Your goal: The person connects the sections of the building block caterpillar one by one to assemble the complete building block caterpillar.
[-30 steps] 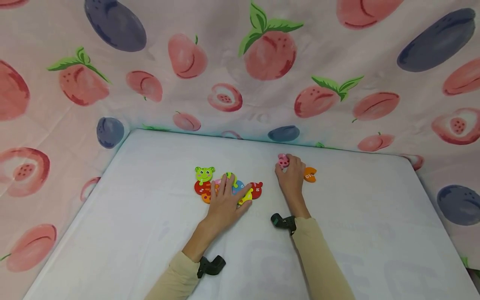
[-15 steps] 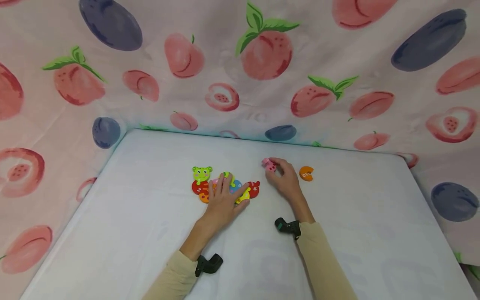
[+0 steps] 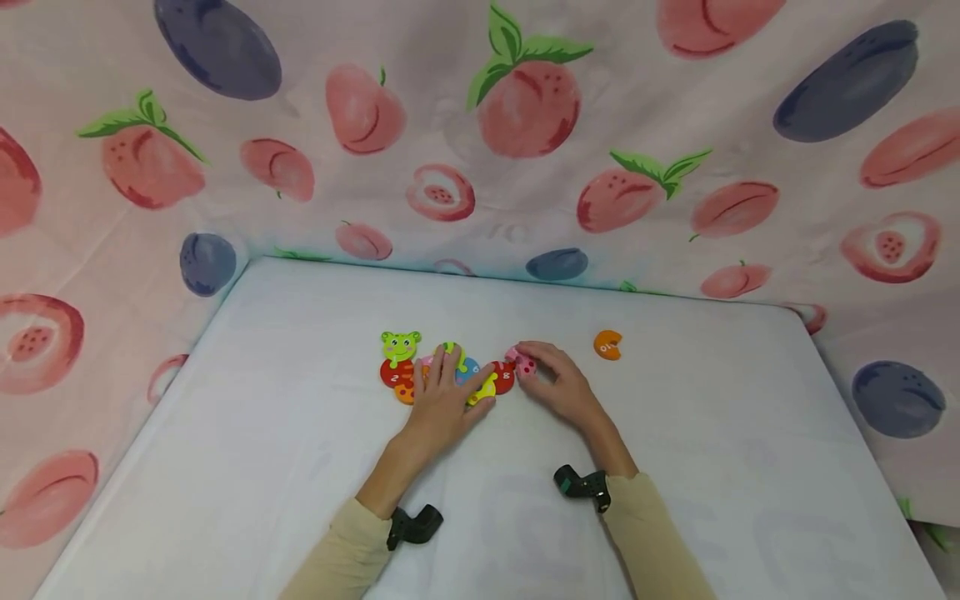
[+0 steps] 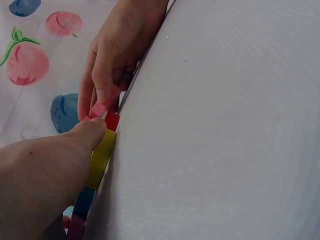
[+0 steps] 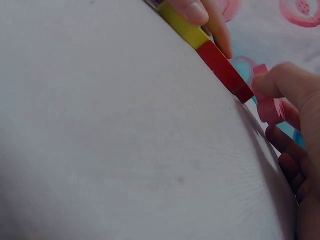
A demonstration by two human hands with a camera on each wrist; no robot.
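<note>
A caterpillar puzzle of joined colored pieces lies on the table, with a green smiling head piece [image 3: 401,347] at its left end and a red piece [image 3: 503,377] marked 8 at its right. My left hand [image 3: 442,408] rests spread over the middle pieces, hiding some of them. Between thumb and fingers, my right hand [image 3: 566,392] pinches a pink spotted puzzle piece [image 3: 526,366] just beside the red piece. In the right wrist view the pink puzzle piece [image 5: 270,109] is held slightly above the table, near the red end. A yellow piece [image 4: 101,159] shows under the left thumb.
An orange puzzle piece [image 3: 607,345] marked 10 lies apart, behind and right of the right hand. The white table [image 3: 300,467] meets a fruit-printed cloth [image 3: 450,100] at its back and sides. A dark camera is strapped to each wrist.
My right hand has carried the pink puzzle piece left and toward me, from near the orange piece to the red end of the caterpillar. The left hand stays on the puzzle.
</note>
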